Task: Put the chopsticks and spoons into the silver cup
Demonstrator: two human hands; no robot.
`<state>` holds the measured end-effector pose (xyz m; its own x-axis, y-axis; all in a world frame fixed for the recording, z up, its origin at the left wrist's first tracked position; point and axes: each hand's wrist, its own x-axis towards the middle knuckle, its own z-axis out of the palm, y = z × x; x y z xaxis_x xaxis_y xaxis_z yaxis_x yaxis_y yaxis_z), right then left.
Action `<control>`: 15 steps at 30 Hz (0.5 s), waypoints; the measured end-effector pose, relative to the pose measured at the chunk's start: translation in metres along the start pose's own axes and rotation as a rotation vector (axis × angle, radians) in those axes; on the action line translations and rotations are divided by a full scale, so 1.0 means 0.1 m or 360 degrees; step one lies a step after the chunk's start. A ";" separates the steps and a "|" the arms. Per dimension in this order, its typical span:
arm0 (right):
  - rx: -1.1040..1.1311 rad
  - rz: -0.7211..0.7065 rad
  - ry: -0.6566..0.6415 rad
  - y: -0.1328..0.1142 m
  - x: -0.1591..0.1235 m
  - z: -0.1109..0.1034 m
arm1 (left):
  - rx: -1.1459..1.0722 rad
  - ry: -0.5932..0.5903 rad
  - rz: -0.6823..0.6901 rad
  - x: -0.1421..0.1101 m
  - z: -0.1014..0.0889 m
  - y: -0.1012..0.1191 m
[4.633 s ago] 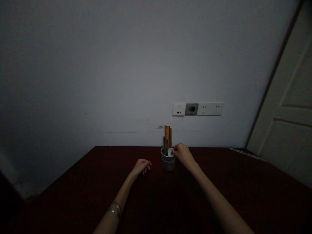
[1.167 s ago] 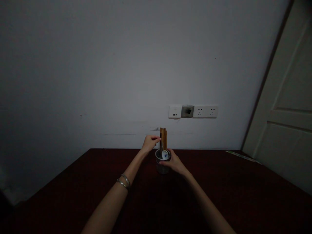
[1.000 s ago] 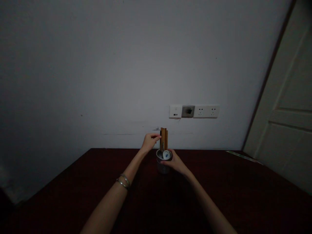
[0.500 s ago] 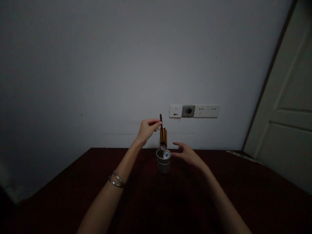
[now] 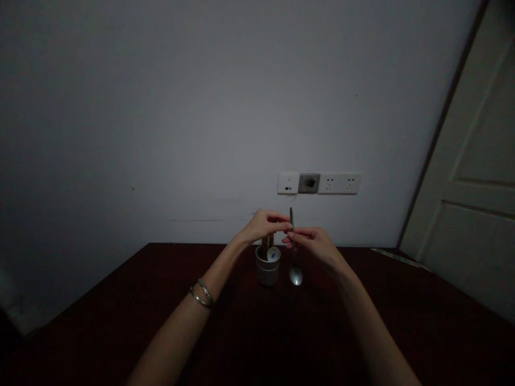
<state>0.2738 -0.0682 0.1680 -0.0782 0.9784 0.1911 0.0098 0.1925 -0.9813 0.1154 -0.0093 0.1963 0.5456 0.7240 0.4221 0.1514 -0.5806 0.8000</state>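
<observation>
A metal spoon (image 5: 296,275) hangs bowl down just right of a grey utensil holder (image 5: 267,272). My left hand (image 5: 262,224) pinches the spoon's handle near its upper end, reaching across above the holder. Just below that grip, the thumb and fingers of my right hand (image 5: 316,242) also close on the handle. Inside the holder stand brown chopsticks (image 5: 264,247), partly hidden behind my left hand. A white spoon with a blue mark (image 5: 273,254) leans at the holder's rim.
The dark red table (image 5: 225,332) meets a pale wall (image 5: 201,134) at the back. Wall sockets (image 5: 338,184) sit above the table edge. A thin strip (image 5: 398,258) lies at the back right, near a panelled door (image 5: 470,214).
My left hand has moved right and slightly down, bringing the metal spoon out of the holder to its right side. My right hand has gone from spread fingers to gripping the handle.
</observation>
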 end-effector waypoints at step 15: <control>0.0027 0.0213 0.0256 0.93 0.42 0.13 | 0.1336 0.0041 0.0022 0.14 -0.10 -0.73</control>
<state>0.2586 -0.0101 0.0850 0.0832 0.9948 0.0589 -0.0075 0.0597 -0.9982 0.1039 0.0465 0.1483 0.5344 0.7171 0.4474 0.7136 -0.6665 0.2158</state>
